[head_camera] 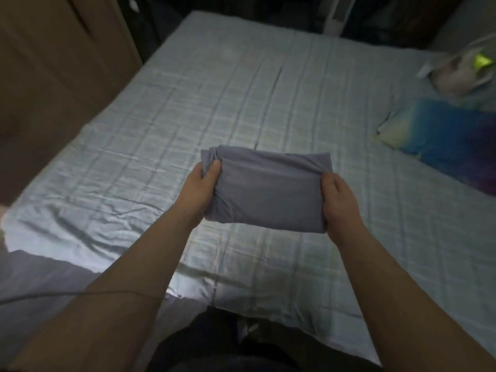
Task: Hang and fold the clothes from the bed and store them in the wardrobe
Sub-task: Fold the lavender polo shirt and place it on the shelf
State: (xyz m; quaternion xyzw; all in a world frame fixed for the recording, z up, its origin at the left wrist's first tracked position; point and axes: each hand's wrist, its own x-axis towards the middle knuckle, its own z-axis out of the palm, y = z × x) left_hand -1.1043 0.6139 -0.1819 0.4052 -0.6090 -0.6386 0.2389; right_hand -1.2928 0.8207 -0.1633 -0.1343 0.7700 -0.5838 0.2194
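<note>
Garment (268, 189), grey, folded into pad, mid-frame, over bed (188, 103). My left hand (197, 189) and right hand (339, 200) pinch its short ends, thumbs on top, fingers hidden beneath. Soft, light, layers likely to slide; I'd keep both ends gripped, support underneath for carry.

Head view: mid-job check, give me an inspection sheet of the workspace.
Surface: bed, pale and checked, wrinkled in front.
Job's things: folded grey garment held above the bed.
Clutter: blue cloth and white plastic bag at the right edge.
Hands: left hand and right hand each grip one end of the garment.
Cables: thin cord crossing the left forearm.
Surroundings: brown panel left of the bed; dark beyond.
</note>
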